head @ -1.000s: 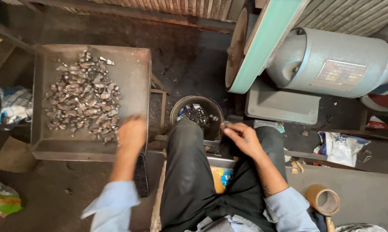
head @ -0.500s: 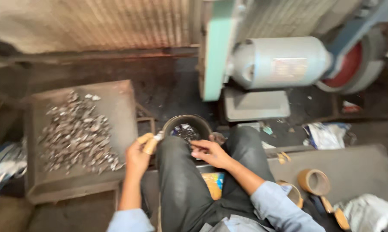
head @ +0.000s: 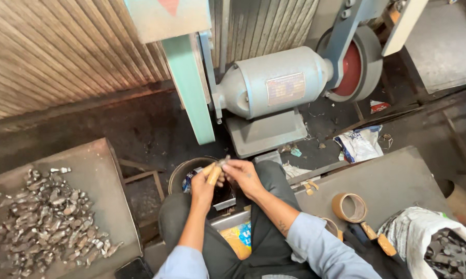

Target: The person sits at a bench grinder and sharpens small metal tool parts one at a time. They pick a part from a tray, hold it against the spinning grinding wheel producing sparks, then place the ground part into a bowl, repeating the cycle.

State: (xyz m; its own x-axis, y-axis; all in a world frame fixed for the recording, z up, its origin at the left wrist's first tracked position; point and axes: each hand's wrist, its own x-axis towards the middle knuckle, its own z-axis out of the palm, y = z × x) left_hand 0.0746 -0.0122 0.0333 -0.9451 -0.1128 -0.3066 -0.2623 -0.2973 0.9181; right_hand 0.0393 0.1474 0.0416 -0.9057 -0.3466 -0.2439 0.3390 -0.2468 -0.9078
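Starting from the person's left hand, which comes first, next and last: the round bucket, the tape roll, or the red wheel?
From the left hand:
1. Bucket, right beside and under the hand.
2. Tape roll, off to the right on the grey tray.
3. Red wheel, far up on the right, on the grinder.

A metal workshop: bench grinder (head: 279,88), grimy floor, tray of metal parts (head: 52,222).

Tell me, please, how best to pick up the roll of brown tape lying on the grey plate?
Pinch the tape roll across its wall, coming from above. It lies flat on the grey plate with its open core facing up, so one finger can probably go inside.
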